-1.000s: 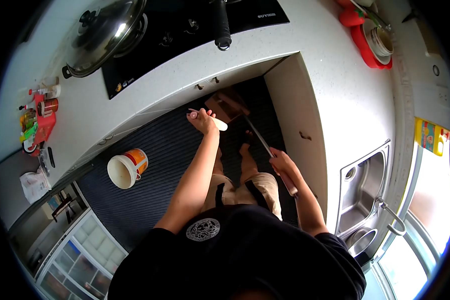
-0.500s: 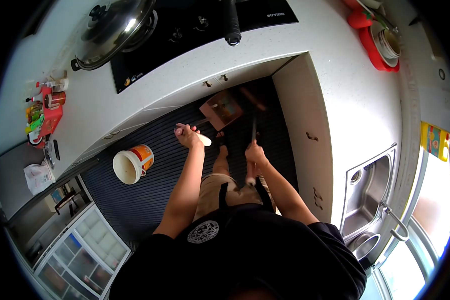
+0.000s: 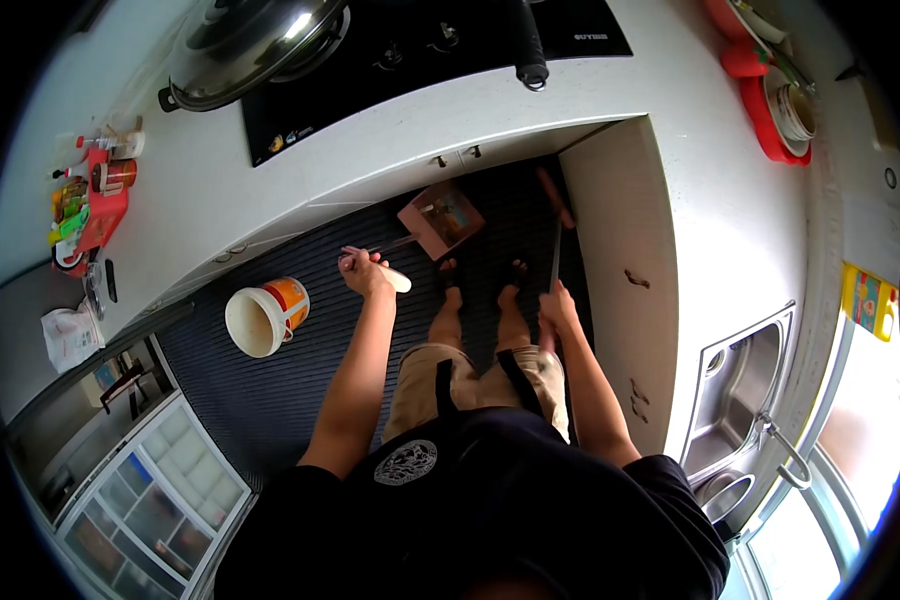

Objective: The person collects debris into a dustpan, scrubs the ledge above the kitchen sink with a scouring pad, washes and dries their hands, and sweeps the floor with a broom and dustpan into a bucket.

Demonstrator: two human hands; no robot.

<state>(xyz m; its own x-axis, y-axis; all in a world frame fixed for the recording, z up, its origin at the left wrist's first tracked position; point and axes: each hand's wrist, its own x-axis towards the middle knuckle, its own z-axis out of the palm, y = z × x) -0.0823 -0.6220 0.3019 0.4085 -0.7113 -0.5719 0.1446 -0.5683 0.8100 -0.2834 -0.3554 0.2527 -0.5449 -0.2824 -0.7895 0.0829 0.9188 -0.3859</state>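
My left hand (image 3: pixel 368 272) is closed round the handle of a pink dustpan (image 3: pixel 440 222). The dustpan is low over the dark ribbed floor mat, with small bits inside that I cannot make out. A pale, rounded object (image 3: pixel 397 280) shows beside the same hand. My right hand (image 3: pixel 558 303) grips the long handle of a broom; its reddish-brown head (image 3: pixel 555 197) is by the cabinet side, to the right of the dustpan and apart from it. My feet, in dark sandals, stand between my hands.
A white and orange bucket (image 3: pixel 255 322) sits on the mat at the left. The counter (image 3: pixel 400 120) curves ahead with a black stove (image 3: pixel 390 60) and a lidded pan (image 3: pixel 255 50). The sink (image 3: pixel 740 395) is at the right.
My left hand has moved left with the dustpan, whose open side now shows more. My right hand first came inward, then went outward again; the broom head swung right, away from the dustpan.
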